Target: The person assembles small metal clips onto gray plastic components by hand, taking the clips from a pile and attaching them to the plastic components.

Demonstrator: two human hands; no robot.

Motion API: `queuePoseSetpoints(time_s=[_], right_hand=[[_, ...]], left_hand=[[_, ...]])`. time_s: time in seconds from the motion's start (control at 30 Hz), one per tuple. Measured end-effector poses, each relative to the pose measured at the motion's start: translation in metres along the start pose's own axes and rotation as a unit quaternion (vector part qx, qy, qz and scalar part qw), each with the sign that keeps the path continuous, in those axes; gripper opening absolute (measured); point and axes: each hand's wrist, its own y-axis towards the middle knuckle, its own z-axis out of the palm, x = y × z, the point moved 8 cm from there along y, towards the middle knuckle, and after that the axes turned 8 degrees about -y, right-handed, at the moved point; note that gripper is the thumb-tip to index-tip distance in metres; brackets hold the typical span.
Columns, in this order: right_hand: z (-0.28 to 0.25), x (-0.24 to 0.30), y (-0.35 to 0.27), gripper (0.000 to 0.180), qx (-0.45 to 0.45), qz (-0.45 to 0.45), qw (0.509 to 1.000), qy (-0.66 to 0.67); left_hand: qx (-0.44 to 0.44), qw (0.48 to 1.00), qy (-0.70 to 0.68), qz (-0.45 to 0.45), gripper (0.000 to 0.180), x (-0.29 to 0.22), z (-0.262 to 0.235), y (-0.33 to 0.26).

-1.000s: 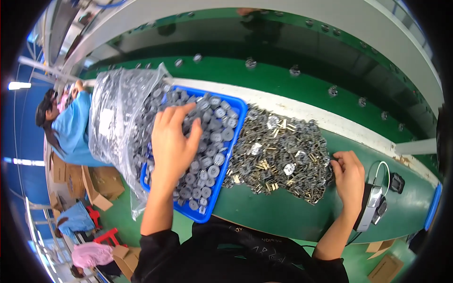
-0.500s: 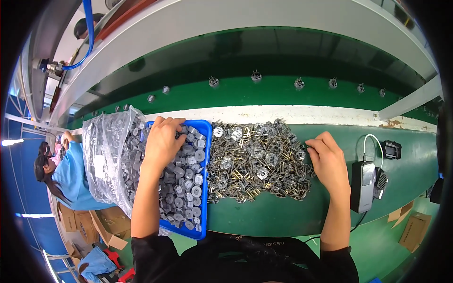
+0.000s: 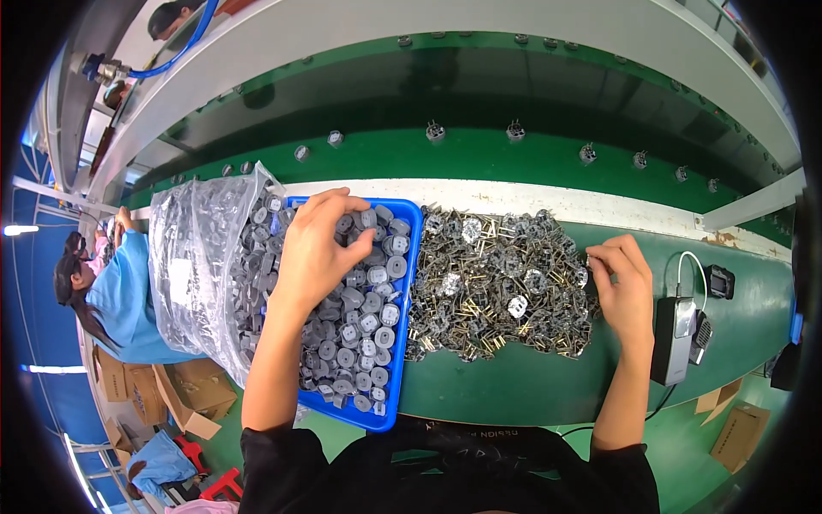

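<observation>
My left hand (image 3: 324, 248) is over the blue tray (image 3: 406, 317), which is filled with round grey plastic caps (image 3: 344, 357). Its thumb and forefinger are apart, close to the caps at the tray's far end; I see nothing held between them. Right of the tray lies a heap of dark plug inserts with brass-coloured pins (image 3: 488, 283). At the heap's right edge, my right hand (image 3: 625, 283) has thumb and fingertips brought together. Whatever may be in that pinch is too small to make out.
A clear plastic bag (image 3: 201, 265) of caps leans over the tray's left side. Beyond a white ledge (image 3: 377, 190), spaced plug pieces (image 3: 436, 131) stand on a green belt. A power bank (image 3: 674, 338) with a white cable lies at right. A person in blue (image 3: 128, 300) sits at left.
The view has shifted, so tray, heap and belt pieces appear farther right. My left thumb and forefinger have spread apart over the caps. My right hand stays pinched beside the heap.
</observation>
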Motion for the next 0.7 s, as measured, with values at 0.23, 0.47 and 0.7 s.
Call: queuePoseSetpoints(time_s=[0.23,0.47,0.7], right_hand=[[-0.010,0.013,-0.002,0.018,-0.085,0.022,0.988,0.125],[-0.005,0.103,0.002,0.021,-0.031,-0.142,0.963,0.227],[0.007,0.103,-0.007,0.024,-0.042,-0.175,0.958,0.225]], left_hand=[[0.004,0.930,-0.343,-0.131,0.035,-0.047,0.014,-0.030],[0.111,0.897,-0.402,-0.150,0.038,-0.084,0.060,-0.045],[0.116,0.896,-0.411,-0.123,0.039,-0.100,0.077,-0.041]])
